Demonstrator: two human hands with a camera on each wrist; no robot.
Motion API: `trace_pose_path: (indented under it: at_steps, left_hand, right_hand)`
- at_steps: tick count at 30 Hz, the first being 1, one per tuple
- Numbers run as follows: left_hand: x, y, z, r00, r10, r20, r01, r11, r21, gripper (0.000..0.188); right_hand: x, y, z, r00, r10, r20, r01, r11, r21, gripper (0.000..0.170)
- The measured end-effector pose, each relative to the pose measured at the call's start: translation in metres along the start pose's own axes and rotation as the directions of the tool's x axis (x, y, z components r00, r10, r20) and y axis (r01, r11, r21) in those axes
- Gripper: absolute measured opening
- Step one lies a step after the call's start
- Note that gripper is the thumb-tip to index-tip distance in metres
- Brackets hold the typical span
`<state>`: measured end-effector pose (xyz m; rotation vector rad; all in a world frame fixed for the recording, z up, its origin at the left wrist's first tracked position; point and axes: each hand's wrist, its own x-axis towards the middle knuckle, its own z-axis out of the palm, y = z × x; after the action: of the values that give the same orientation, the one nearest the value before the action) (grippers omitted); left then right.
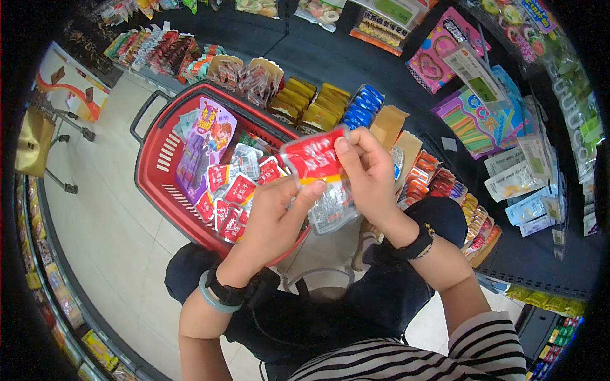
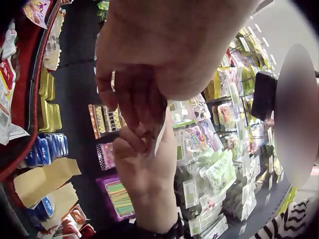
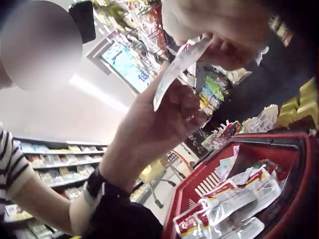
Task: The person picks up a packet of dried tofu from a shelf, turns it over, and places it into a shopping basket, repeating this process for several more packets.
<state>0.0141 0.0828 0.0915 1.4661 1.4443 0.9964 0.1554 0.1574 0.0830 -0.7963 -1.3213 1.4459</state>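
Between both hands is a small red and silver snack packet (image 1: 312,157), see-through in its lower part, raised over the near rim of the red shopping basket (image 1: 151,147). My right hand (image 1: 372,174) pinches its upper right corner, thumb on the front. Lower down, my left hand (image 1: 273,213) grips the left side with the thumb across the yellow band. In the right wrist view the packet (image 3: 179,72) appears nearly edge-on. Several matching red packets (image 1: 240,189) lie in the basket, beside a purple snack bag (image 1: 203,149) leaning on its wall.
A dark shelf (image 1: 279,47) runs along the far side with gold packs (image 1: 324,106), blue packs (image 1: 363,106) and an opened carton (image 1: 387,127). Hanging candy bags (image 1: 476,120) and price tags line the right. The basket's black handle (image 1: 145,114) sticks out left, above pale floor tiles (image 1: 114,184).
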Motion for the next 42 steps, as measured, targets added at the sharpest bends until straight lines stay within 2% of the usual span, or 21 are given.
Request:
trace_pose_path:
  at_steps: [1,2,3,5,7,9,11,14,17,19,21,22,25,27,30,33,35,37,39,40,42]
  left_hand:
    - [0.001,0.002,0.0,0.998,-0.014,-0.06,0.005,0.989,-0.148,0.027]
    - [0.001,0.003,0.001,0.993,-0.036,-0.116,0.001,0.956,-0.293,0.026]
    - [0.002,0.003,-0.001,0.993,-0.036,-0.116,0.0,0.956,-0.293,0.026]
    - [0.001,0.0,-0.009,0.992,-0.108,-0.063,0.082,0.943,-0.322,0.025]
    - [0.0,0.002,-0.006,0.992,-0.056,-0.111,0.013,0.934,-0.356,0.025]
    - [-0.004,0.011,-0.013,0.998,-0.012,-0.057,-0.001,0.973,-0.23,0.025]
    - [-0.008,0.017,-0.014,0.999,-0.019,-0.025,0.012,0.965,-0.261,0.025]
    - [-0.011,0.024,-0.009,0.995,0.081,-0.061,-0.098,0.923,-0.372,0.027]
    - [-0.015,0.012,-0.008,0.999,0.046,-0.025,-0.052,0.904,-0.425,0.027]
    - [-0.015,0.01,-0.009,0.999,0.048,-0.026,-0.055,0.903,-0.426,0.026]
    - [-0.014,0.005,-0.011,0.995,0.092,0.022,-0.076,0.914,-0.398,0.026]
    - [-0.014,0.005,-0.01,0.996,0.086,0.023,-0.07,0.915,-0.397,0.026]
    - [-0.013,0.01,-0.005,0.992,0.096,0.082,-0.064,0.941,-0.334,0.026]
    - [-0.014,0.012,-0.001,0.995,0.04,0.092,0.004,0.904,-0.429,0.026]
    - [-0.017,0.012,-0.007,0.993,0.039,0.115,0.0,0.946,-0.324,0.026]
    - [-0.015,0.016,-0.004,0.995,0.077,0.059,-0.052,0.934,-0.352,0.026]
    - [-0.015,0.016,-0.012,0.994,0.064,0.09,-0.035,0.957,-0.287,0.026]
    - [-0.011,0.015,-0.013,0.991,0.056,0.124,-0.027,0.975,-0.221,0.025]
    - [-0.009,0.007,-0.004,0.998,0.01,0.056,0.008,0.951,-0.309,0.023]
    - [-0.006,0.005,0.001,0.996,0.084,0.026,-0.073,0.958,-0.279,0.025]
    - [-0.005,0.007,0.009,1.0,0.007,0.019,-0.001,0.942,-0.336,0.027]
  right_hand:
    - [0.0,0.0,-0.003,1.0,-0.001,0.0,0.001,1.0,0.0,0.025]
    - [-0.001,0.001,-0.009,0.987,0.089,0.13,-0.083,0.995,-0.053,0.024]
    - [-0.001,-0.002,-0.01,0.95,0.185,0.252,-0.16,0.98,-0.115,0.024]
    - [-0.005,-0.012,-0.006,0.926,0.243,0.29,-0.244,0.969,-0.033,0.027]
    - [-0.006,-0.012,-0.013,0.874,0.307,0.377,-0.316,0.948,-0.041,0.026]
    - [-0.011,-0.022,-0.011,0.893,0.309,0.327,-0.322,0.946,-0.012,0.029]
    - [-0.016,-0.034,-0.008,0.909,0.311,0.276,-0.328,0.944,0.017,0.032]
    - [-0.021,-0.039,-0.006,0.927,0.282,0.25,-0.32,0.939,0.129,0.032]
    - [-0.02,-0.032,-0.011,0.933,0.208,0.292,-0.213,0.977,-0.015,0.033]
    - [-0.019,-0.032,-0.013,0.933,0.171,0.316,-0.172,0.985,-0.026,0.034]
    - [-0.018,-0.028,-0.018,0.899,0.216,0.38,-0.18,0.975,-0.129,0.036]
    - [-0.02,-0.027,-0.015,0.912,0.204,0.356,-0.217,0.976,-0.003,0.036]
    - [-0.026,-0.033,-0.012,0.901,0.295,0.318,-0.319,0.947,0.026,0.035]
    - [-0.03,-0.033,-0.013,0.897,0.311,0.314,-0.343,0.938,0.05,0.034]
    - [-0.033,-0.035,-0.016,0.892,0.337,0.301,-0.38,0.919,0.099,0.033]
    - [-0.029,-0.035,-0.019,0.888,0.336,0.314,-0.394,0.908,0.142,0.032]
    - [-0.022,-0.029,-0.03,0.863,0.263,0.432,-0.225,0.965,-0.138,0.032]
    - [-0.02,-0.031,-0.026,0.874,0.248,0.418,-0.22,0.969,-0.116,0.032]
    - [-0.019,-0.028,-0.024,0.884,0.241,0.402,-0.223,0.971,-0.093,0.031]
    - [-0.02,-0.021,-0.025,0.895,0.26,0.363,-0.235,0.966,-0.11,0.031]
    - [-0.02,-0.015,-0.025,0.913,0.285,0.292,-0.254,0.957,-0.14,0.027]
